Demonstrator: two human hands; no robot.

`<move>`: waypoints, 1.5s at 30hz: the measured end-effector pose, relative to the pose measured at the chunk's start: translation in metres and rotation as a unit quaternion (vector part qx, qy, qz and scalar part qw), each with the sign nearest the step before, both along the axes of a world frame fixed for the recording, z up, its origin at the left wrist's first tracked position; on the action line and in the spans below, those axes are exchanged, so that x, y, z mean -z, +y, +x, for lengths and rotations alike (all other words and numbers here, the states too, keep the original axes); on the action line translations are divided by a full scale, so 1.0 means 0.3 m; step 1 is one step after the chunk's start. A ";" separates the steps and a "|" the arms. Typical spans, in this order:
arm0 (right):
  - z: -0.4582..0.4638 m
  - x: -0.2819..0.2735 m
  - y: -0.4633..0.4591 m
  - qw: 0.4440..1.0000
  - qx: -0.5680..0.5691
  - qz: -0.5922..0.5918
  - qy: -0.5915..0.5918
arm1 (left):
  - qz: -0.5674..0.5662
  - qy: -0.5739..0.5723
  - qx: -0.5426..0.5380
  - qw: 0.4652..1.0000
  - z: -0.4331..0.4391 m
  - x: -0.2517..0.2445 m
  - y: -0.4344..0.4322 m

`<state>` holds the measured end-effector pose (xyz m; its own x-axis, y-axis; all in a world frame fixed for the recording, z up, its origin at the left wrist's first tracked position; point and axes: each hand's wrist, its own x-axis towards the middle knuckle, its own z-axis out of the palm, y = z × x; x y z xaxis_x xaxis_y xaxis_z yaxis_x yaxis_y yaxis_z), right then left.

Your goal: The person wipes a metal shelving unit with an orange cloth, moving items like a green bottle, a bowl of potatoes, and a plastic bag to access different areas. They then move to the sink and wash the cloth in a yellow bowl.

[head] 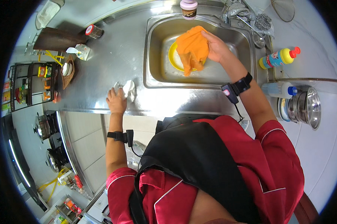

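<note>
My right hand (216, 47) grips an orange cloth (193, 46) by its right side. The cloth hangs in folds over a yellow-rimmed round dish (172, 57), hiding much of it. That dish lies in the stainless steel sink (230, 75). On the steel counter left of the sink, my left hand (117, 101) touches a crumpled white piece (129, 91), which could be tissue or thin plastic. Its fingers point away from me, and whether they are closed on the piece is not clear.
A yellow-and-blue bottle with a red cap (277, 58) lies right of the sink. Steel bowls (312, 107) are stacked beyond it. A pink-lidded jar (188, 12) stands behind the basin near the faucet (225, 18). A woven basket (69, 74) and red-lidded jar (94, 31) occupy the left side.
</note>
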<state>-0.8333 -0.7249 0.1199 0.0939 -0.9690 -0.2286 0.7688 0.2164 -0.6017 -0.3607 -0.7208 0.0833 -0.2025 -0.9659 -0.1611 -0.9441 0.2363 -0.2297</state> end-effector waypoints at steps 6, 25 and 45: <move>-0.018 0.036 -0.092 0.999 -0.008 0.044 -0.007 | -0.091 -0.032 -0.083 0.992 -0.029 -0.008 -0.127; 0.063 0.549 -0.173 0.379 -0.481 -0.013 0.790 | 0.319 0.478 -0.153 0.804 -0.765 0.322 -0.319; 0.024 0.673 -0.211 0.532 -0.407 -0.009 0.742 | 0.050 0.375 -0.014 0.925 -0.932 0.333 -0.291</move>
